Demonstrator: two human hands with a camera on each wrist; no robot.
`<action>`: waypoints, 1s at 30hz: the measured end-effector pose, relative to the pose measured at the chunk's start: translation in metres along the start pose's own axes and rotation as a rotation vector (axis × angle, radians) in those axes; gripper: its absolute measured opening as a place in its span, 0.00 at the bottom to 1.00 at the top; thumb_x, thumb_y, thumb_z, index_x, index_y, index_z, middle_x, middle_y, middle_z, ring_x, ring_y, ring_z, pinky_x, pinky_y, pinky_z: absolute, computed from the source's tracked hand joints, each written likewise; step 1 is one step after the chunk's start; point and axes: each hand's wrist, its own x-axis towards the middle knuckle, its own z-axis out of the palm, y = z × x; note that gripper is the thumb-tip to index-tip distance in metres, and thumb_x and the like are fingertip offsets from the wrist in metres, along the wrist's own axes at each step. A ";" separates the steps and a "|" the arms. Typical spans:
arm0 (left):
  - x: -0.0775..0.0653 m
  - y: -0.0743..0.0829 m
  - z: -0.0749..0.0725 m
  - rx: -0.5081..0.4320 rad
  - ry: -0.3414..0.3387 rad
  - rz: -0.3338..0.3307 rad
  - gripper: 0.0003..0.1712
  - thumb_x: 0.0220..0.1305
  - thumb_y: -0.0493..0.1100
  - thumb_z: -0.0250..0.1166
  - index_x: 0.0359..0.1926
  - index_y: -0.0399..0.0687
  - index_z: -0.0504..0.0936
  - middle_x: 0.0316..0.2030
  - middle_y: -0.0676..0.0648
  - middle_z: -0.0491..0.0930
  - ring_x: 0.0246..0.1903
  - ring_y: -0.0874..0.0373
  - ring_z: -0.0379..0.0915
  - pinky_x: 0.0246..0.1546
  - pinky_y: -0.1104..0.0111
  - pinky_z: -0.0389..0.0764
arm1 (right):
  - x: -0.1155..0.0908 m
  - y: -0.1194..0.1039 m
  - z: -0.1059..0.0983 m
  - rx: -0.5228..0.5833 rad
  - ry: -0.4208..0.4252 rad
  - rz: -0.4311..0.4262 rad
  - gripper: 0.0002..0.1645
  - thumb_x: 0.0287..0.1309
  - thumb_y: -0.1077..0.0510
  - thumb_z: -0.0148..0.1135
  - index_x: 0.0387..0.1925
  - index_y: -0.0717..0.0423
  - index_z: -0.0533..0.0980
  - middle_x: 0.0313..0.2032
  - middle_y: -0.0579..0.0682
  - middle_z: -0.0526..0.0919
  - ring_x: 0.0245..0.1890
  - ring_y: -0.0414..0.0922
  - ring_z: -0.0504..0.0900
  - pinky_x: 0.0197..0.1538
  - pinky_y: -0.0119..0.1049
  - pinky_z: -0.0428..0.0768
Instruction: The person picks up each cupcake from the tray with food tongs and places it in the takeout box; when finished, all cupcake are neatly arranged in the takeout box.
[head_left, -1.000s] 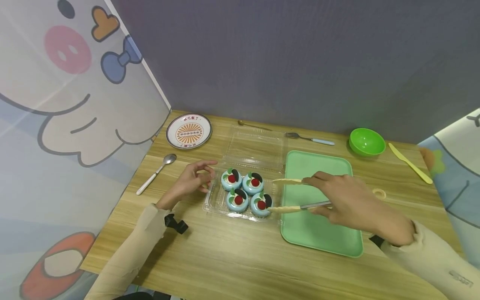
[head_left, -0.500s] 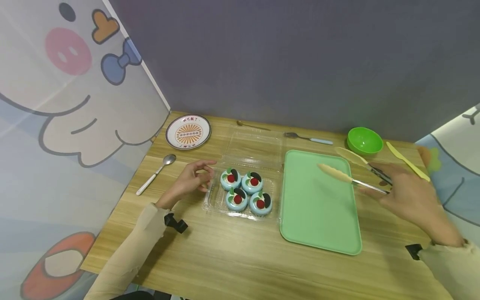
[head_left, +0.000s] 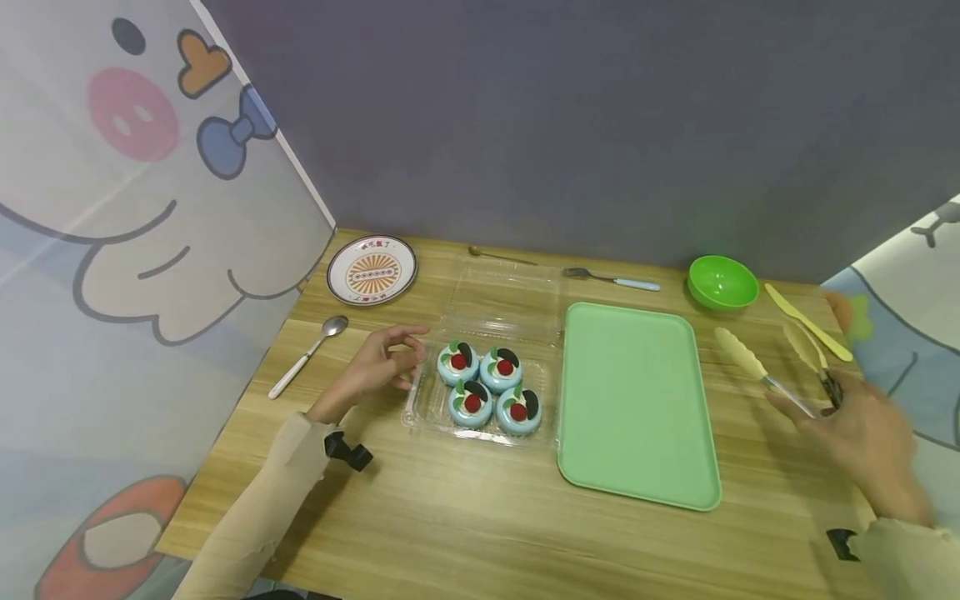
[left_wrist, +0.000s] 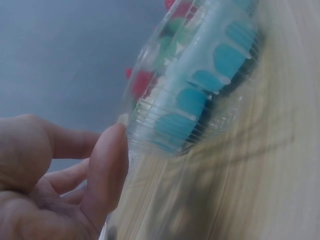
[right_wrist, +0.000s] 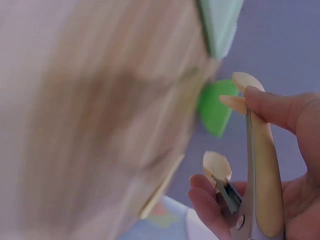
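My left hand [head_left: 386, 362] is at the left edge of a clear plastic box [head_left: 442, 417], its thumb and a finger pinching the rim. Inside the box sit several pale-blue cupcakes [head_left: 471, 405] topped with a red berry, green leaves and a dark oval. In the left wrist view the thumb meets the ribbed wall beside a cupcake [left_wrist: 177, 122]. My right hand [head_left: 870, 442] grips a pair of tongs [head_left: 741, 354] at the table's right side. Their cream-coloured ends stand apart with nothing between them.
A green tray [head_left: 637, 408] lies right of the box, whose lid [head_left: 506, 293] is folded back. Behind are a plate [head_left: 372, 271], a fork [head_left: 611, 279], a green bowl [head_left: 722, 285] and a yellow knife [head_left: 813, 327]. A spoon [head_left: 307, 358] lies on the left.
My right hand has carried the tongs from beside the cupcakes, over the green tray, to the table's right side. The left hand has stayed at the box.
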 end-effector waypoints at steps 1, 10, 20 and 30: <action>0.000 0.000 0.000 -0.001 0.001 -0.002 0.29 0.68 0.35 0.60 0.69 0.46 0.68 0.51 0.35 0.73 0.29 0.55 0.79 0.26 0.62 0.90 | -0.001 0.003 0.003 0.005 -0.011 0.014 0.53 0.53 0.28 0.63 0.62 0.67 0.66 0.38 0.74 0.80 0.33 0.72 0.77 0.19 0.49 0.70; -0.001 -0.002 0.000 0.002 0.011 -0.001 0.28 0.68 0.36 0.60 0.68 0.47 0.68 0.52 0.35 0.73 0.29 0.55 0.79 0.27 0.61 0.90 | -0.002 0.017 0.022 0.004 -0.028 0.008 0.53 0.54 0.28 0.63 0.55 0.75 0.68 0.39 0.82 0.74 0.29 0.75 0.75 0.19 0.52 0.72; -0.002 -0.002 0.000 0.017 0.002 0.013 0.28 0.68 0.35 0.60 0.68 0.46 0.68 0.51 0.35 0.74 0.29 0.55 0.79 0.27 0.60 0.90 | -0.004 0.017 0.033 0.051 -0.102 0.070 0.62 0.57 0.28 0.59 0.59 0.85 0.60 0.48 0.88 0.65 0.40 0.82 0.69 0.29 0.64 0.74; -0.004 0.000 0.000 0.019 0.000 0.018 0.29 0.68 0.35 0.60 0.69 0.43 0.67 0.50 0.35 0.73 0.28 0.55 0.79 0.26 0.60 0.90 | -0.002 0.013 0.028 0.044 -0.206 0.057 0.63 0.59 0.26 0.54 0.57 0.87 0.57 0.46 0.86 0.66 0.36 0.79 0.73 0.24 0.56 0.73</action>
